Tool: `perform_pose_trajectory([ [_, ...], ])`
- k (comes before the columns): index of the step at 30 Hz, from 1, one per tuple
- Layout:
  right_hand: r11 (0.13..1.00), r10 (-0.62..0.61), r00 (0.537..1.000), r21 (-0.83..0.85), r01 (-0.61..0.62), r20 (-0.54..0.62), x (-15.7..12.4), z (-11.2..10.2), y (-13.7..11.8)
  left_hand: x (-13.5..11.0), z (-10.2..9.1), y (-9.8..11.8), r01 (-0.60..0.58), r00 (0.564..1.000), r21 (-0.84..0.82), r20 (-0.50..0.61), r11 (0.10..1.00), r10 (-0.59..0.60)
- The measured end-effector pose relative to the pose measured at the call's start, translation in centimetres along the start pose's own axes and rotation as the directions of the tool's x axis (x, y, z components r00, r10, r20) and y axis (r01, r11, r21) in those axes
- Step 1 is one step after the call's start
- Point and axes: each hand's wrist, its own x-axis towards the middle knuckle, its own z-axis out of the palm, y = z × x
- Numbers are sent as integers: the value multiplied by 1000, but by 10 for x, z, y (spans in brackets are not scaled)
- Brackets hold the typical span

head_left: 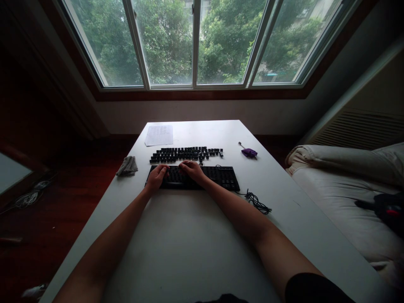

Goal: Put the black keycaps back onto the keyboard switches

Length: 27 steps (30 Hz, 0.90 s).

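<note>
A black keyboard (221, 176) lies across the middle of the white table (189, 244). My left hand (157, 176) rests on the keyboard's left end, fingers curled over it. My right hand (192, 169) lies on the keyboard just right of the left hand, and a thin wire-like tool seems to stick out of its fingers; I cannot make it out clearly. Behind the keyboard, rows of loose black keycaps (186, 154) are laid out on the table.
A sheet of paper (159, 134) lies at the far left of the table, a grey cloth (127, 166) near the left edge, a purple brush-like item (249, 152) at the right. The keyboard's coiled cable (257, 203) trails right. A bed (347, 198) stands to the right, windows ahead.
</note>
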Motion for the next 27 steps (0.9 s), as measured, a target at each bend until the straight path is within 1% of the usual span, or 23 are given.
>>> perform_pose_trajectory([
  [6, 1000, 17, 1000, -8, -17, -1, 0, 0, -1, 2, 1, -3, 12, 1000, -70, 7, 997, -12],
  [12, 1000, 23, 1000, -6, -23, 2, 0, 0, 0, 1, 2, 1, 9, 1000, -108, 3, 994, -9],
  [17, 999, 35, 999, 2, -35, -6, -1, 1, -2, 1, 2, -2, 19, 1000, -81, -8, 997, -20],
  [22, 1000, 28, 1000, 6, -28, -7, -1, 1, -2, 1, 1, -2, 13, 1000, -106, 20, 994, -11],
  [27, 1000, 18, 1000, 7, -18, -4, 0, 1, 0, 1, 1, -2, -1, 999, -79, 52, 997, 5],
])
